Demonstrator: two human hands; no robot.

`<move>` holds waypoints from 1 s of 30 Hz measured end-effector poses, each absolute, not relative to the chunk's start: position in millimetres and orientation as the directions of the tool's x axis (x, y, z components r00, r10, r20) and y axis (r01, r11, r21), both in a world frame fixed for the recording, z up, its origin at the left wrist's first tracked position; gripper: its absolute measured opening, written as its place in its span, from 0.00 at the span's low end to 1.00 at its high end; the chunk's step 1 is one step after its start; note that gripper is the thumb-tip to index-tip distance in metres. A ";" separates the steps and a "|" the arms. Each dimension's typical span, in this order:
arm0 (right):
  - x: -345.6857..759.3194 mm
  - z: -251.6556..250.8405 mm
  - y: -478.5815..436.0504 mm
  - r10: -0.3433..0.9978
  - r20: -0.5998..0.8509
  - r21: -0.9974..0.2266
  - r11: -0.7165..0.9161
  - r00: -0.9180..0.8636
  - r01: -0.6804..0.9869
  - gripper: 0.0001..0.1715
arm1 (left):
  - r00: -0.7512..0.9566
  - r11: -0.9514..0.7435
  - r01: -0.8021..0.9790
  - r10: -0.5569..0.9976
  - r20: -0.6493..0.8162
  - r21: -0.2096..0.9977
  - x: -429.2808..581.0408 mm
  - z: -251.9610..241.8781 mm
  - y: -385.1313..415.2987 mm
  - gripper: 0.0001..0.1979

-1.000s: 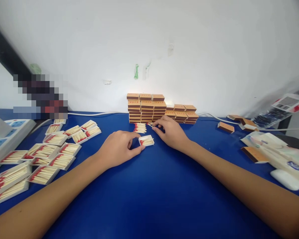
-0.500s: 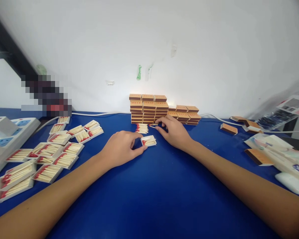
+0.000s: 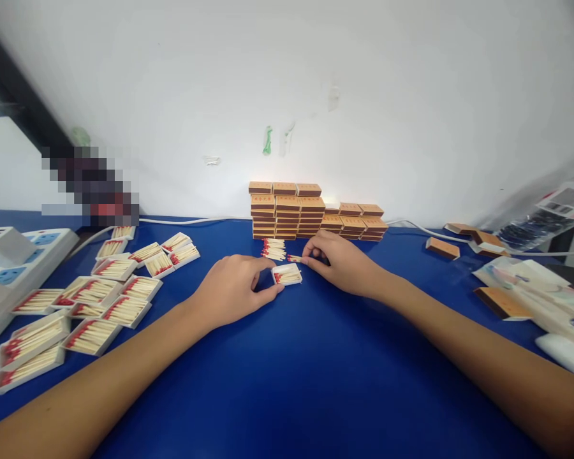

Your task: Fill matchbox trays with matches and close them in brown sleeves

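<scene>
My left hand [image 3: 234, 287] grips the left end of a small white matchbox tray [image 3: 287, 275] between thumb and forefinger. Red-headed matches lie inside that tray, which rests on the blue table. To its right, my right hand [image 3: 342, 260] pinches a few matches [image 3: 294, 259], their red heads pointing left. A loose pile of matches [image 3: 273, 249] lies just behind the tray. Behind the pile, closed matchboxes [image 3: 287, 204] are stacked in several layers against the wall.
Several match-filled trays [image 3: 93, 290] cover the left of the table, beside a white power strip [image 3: 43, 255]. A lower matchbox stack [image 3: 354, 220] stands right of centre. At the far right are loose matchbox sleeves [image 3: 442, 248] and a plastic tissue pack [image 3: 540, 290]. A white cable [image 3: 196, 220] runs along the wall.
My right hand has drawn back slightly toward me and right, and red-headed matches now show at its fingertips, close to the tray. My left hand stays on the tray.
</scene>
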State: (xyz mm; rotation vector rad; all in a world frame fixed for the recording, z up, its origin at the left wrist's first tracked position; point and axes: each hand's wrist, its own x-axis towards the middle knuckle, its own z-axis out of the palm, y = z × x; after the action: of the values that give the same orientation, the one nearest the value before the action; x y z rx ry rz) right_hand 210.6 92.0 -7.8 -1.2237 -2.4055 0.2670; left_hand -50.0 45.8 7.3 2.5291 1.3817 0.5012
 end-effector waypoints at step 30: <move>224.9 -4.4 82.3 0.779 0.163 -0.518 0.589 -0.605 0.620 0.07 | 0.655 -0.654 0.652 0.741 0.149 0.384 -47.4 8.0 33.8 0.19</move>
State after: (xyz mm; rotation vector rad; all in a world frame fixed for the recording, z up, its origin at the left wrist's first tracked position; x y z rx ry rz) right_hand 224.9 82.3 -4.4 -1.1285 -2.4472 0.5899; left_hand -47.4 33.8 8.0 2.5775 1.1148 0.4255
